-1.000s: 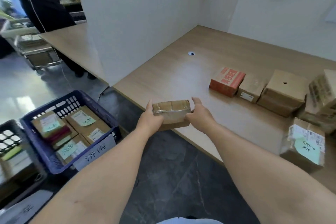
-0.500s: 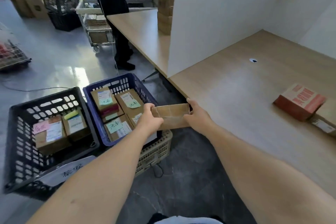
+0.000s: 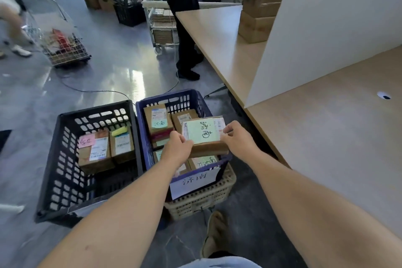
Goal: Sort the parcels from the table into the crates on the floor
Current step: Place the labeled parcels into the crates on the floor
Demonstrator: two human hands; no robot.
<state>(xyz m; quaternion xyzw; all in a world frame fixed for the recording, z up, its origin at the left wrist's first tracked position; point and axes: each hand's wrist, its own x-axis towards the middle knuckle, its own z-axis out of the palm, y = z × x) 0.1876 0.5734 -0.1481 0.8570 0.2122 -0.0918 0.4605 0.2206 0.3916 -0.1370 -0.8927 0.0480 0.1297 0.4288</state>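
Note:
A small brown cardboard parcel (image 3: 205,137) with a green handwritten note on top hangs over the blue crate (image 3: 143,128). My left hand (image 3: 177,149) grips its left end and my right hand (image 3: 238,138) grips its right end. The blue crate sits on the floor, carries a white paper label on its front, and holds several labelled parcels. To its left stands a black crate (image 3: 65,159) with two parcels, one bearing a pink note. The wooden table (image 3: 326,137) runs along the right.
A beige crate (image 3: 202,200) sits under the blue one. A person in dark clothes (image 3: 185,28) stands by the table's far end next to a trolley (image 3: 161,28). A white divider board (image 3: 326,28) stands on the table. A wire cart (image 3: 63,48) is at the left. My shoe (image 3: 214,233) is below.
I have turned left from the table toward the crates. The parcel has travelled off the table edge to above the blue crate and tilted, so its green note now faces up.

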